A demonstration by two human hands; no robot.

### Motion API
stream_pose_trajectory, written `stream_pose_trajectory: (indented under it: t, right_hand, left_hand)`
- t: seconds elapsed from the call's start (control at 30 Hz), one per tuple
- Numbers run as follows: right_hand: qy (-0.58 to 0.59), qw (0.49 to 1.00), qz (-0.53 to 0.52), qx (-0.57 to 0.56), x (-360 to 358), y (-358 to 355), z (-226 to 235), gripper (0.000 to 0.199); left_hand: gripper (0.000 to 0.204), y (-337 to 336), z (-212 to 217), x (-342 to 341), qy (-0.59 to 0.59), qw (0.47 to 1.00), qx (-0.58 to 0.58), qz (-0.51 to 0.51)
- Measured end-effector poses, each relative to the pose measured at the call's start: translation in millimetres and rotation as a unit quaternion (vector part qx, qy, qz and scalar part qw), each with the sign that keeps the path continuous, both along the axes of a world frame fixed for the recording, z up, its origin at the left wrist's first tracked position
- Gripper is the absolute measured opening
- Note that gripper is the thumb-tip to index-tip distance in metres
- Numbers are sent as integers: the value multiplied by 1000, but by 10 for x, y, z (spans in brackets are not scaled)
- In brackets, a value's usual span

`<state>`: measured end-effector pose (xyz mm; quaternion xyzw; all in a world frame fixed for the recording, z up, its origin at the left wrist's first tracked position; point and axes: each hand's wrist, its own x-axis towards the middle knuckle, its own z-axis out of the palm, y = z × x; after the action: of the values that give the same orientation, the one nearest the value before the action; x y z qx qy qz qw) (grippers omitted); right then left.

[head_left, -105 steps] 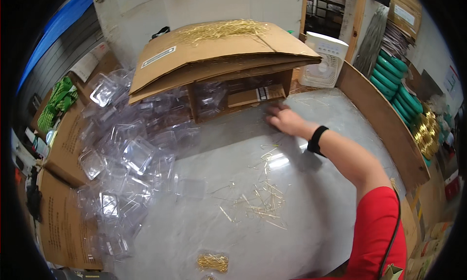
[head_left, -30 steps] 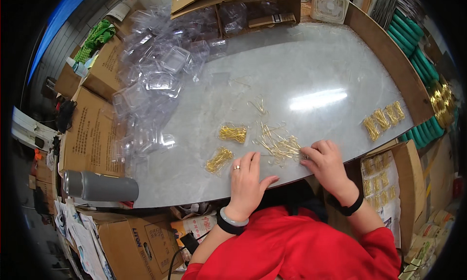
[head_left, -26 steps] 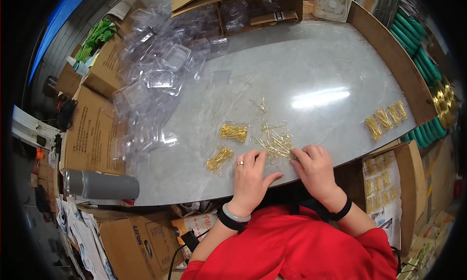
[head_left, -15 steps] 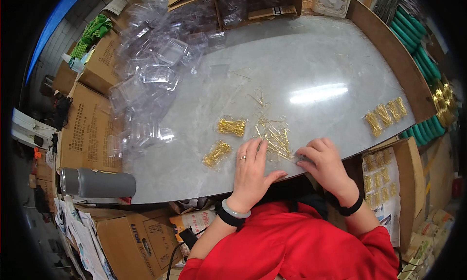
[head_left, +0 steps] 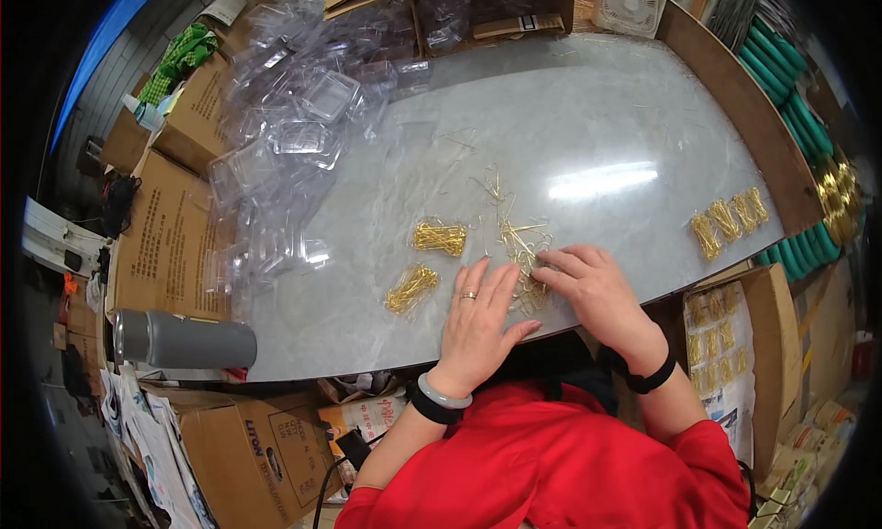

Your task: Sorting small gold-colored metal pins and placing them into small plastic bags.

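Note:
A loose pile of gold wire hooks (head_left: pixel 524 240) lies on the grey table between my hands. My left hand (head_left: pixel 478 313) rests flat at the pile's near left side, fingers stretched out and a ring on one. From the right, my right hand (head_left: pixel 593 290) reaches over the pile; its fingers are bent a little and apart, with the tips touching the hooks. Left of the pile sit two clear packs of gold hooks, an upper pack (head_left: pixel 439 237) and a lower pack (head_left: pixel 412 288). My right thumb is mostly hidden.
Clear plastic boxes (head_left: pixel 303 139) are heaped at the left, beside cardboard cartons (head_left: pixel 165 244). A grey bottle (head_left: pixel 184 342) lies at the table's left edge. Several filled packs (head_left: pixel 729 221) stand in a row at the right. More packs lie in an open carton (head_left: pixel 776 345) below.
My right hand has moved left and slightly up, onto the pile. The loose hooks are pushed closer together. My left hand has shifted only slightly.

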<state>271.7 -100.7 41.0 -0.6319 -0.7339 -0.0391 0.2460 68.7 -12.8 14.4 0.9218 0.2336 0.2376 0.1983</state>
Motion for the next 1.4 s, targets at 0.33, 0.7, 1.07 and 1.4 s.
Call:
stream_pose_trajectory:
  t: [0.33,0.7,1.07,1.4]
  right_hand:
    - [117,981,-152,1,-105,-80,-183,46]
    - [87,994,-31,-61,-69,55,-103,59]
    - [151,986,-31,57,-458,6,-291,28]
    - [79,985,-132,-81,-59,149,5,31]
  left_hand:
    - [74,-43,-53,-205,-48,996,-57,46]
    - [75,8,-30,-164,-23,999,-42,21]
    - [68,-20,9,-145,8,1000,3,8]
    - [58,-15,-29,-137,-2,1000,16,1]
